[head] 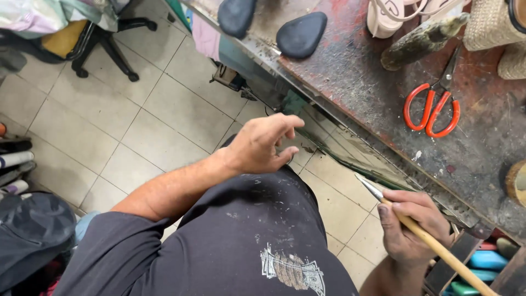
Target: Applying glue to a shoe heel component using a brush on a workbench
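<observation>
1. Nearest the camera, a dark grey shirt with a pale printed picture (pixel 293 271) is seen at 6 o'clock, flecked with light specks.
2. At 4 o'clock, the right hand (pixel 412 225) is closed around a tool with a light wooden handle (pixel 438 248); its metal tip (pixel 368 186) is pointed toward 10 o'clock, just short of the desk's edge.
3. Near the centre, the left hand (pixel 264 143) is held loosely open, fingers curled and gripping nothing; it is raised above the tiled floor (pixel 164 109), close to the desk's metal edge strip (pixel 350 145), though contact cannot be told.
4. At 3 o'clock, the worn, reddish-brown desk (pixel 356 71) is seen running from 12 o'clock down to 4 o'clock, its surface scratched and stained.
5. At 2 o'clock, orange-handled scissors (pixel 433 107) are laid on the desk, blades pointed toward 1 o'clock.
6. Just beyond the scissors, a dirty, dark, elongated tool (pixel 422 41) is laid at a slant.
7. At 12 o'clock, two dark, rounded sole-shaped pieces (pixel 301 34) are placed near the desk's edge, one just beside the other.
8. At 1 o'clock, a pale strappy sandal (pixel 386 16) and a woven shoe sole (pixel 490 24) are seen at the far side.
9. At 10 o'clock, the black base of a swivel chair (pixel 107 46) is set on the floor, well apart from both hands.
</observation>
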